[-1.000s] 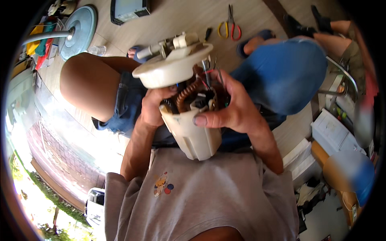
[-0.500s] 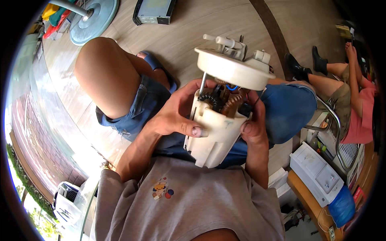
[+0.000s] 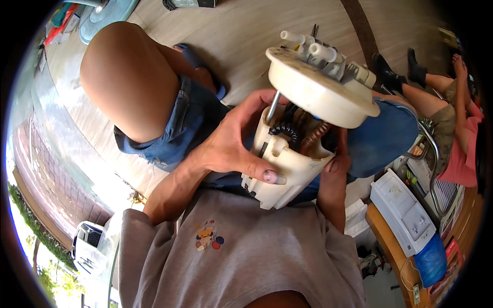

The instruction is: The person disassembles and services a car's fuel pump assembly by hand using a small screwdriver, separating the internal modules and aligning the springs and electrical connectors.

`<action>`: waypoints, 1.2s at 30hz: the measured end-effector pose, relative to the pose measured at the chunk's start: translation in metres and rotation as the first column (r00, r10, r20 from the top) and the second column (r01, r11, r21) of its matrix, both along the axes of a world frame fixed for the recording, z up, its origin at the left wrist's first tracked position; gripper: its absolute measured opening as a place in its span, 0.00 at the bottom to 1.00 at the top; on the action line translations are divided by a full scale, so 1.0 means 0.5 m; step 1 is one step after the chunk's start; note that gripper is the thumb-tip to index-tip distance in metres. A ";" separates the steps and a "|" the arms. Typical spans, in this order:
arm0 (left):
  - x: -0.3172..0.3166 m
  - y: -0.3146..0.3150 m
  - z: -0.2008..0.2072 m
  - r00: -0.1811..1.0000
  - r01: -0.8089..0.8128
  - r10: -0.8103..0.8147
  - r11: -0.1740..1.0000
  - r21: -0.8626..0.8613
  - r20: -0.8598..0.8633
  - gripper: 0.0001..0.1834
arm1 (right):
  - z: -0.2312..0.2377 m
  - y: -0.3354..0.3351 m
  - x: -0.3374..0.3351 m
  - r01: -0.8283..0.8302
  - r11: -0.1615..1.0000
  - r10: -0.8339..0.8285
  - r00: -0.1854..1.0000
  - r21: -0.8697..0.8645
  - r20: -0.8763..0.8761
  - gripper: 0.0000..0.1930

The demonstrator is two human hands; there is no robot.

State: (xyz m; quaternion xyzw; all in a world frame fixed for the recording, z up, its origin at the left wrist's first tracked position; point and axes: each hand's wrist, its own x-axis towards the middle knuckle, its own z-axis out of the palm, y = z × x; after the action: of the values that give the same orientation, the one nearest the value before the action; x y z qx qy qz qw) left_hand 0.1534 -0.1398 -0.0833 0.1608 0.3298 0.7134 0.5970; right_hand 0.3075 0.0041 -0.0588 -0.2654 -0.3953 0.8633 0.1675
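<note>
Over my lap I hold a cream plastic fuel pump module [image 3: 292, 177], tilted, with its top leaning to the right. My left hand [image 3: 226, 143] wraps the left side of its body, thumb across the front. On the other side my right hand [image 3: 339, 164] grips the body, its fingers mostly hidden behind. The round flange lid [image 3: 318, 87] stands off the body on a metal rod [image 3: 273, 107] and carries pipe stubs [image 3: 323, 52] on top. In the gap show a black corrugated hose [image 3: 285, 129] and a brown one [image 3: 316, 136].
At right another person sits, with dark boots [image 3: 387, 74] and a pink top [image 3: 462, 154]. Nearer, a white plastic case [image 3: 403, 210] and a blue bag [image 3: 431, 259] lie on a wooden surface [image 3: 382, 231]. A pale blue round base [image 3: 105, 19] stands on the floor at upper left.
The module has shifted a little right and its top has tipped farther right, showing more of the lid's upper side. Both hands have kept their hold on the body.
</note>
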 end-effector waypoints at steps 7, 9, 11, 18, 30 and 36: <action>-0.002 0.005 0.000 0.997 0.001 -0.002 1.000 0.005 0.077 0.55 | -0.038 0.009 0.041 -0.109 0.994 0.108 0.992 -0.012 -0.057 0.56; 0.001 0.003 0.001 0.992 0.004 -0.003 1.000 -0.006 0.125 0.53 | -0.037 0.006 0.039 -0.145 0.989 0.146 0.988 0.031 -0.049 0.57; 0.001 0.004 0.002 0.997 -0.002 0.005 0.999 -0.038 0.082 0.52 | -0.020 -0.007 0.021 -0.032 0.995 0.027 0.998 -0.096 -0.053 0.53; 0.009 -0.007 -0.006 0.992 -0.025 0.022 1.000 -0.019 -0.124 0.53 | -0.025 -0.010 0.042 -0.009 0.997 0.006 0.999 -0.080 -0.036 0.50; 0.014 -0.013 -0.001 0.988 -0.005 0.006 1.000 0.008 -0.157 0.54 | 0.004 -0.024 0.033 -0.019 0.999 0.021 0.999 0.032 -0.042 0.49; 0.032 -0.018 -0.006 0.948 -0.095 0.102 0.995 0.038 -0.301 0.58 | 0.010 -0.029 0.030 -0.021 0.997 0.024 0.999 0.073 -0.042 0.49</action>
State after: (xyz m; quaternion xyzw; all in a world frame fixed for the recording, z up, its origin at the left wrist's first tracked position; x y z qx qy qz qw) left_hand 0.1692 -0.1488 -0.0862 0.2580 0.4166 0.7131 0.5013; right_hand 0.3226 -0.0103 -0.0539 -0.2362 -0.4254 0.8558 0.1758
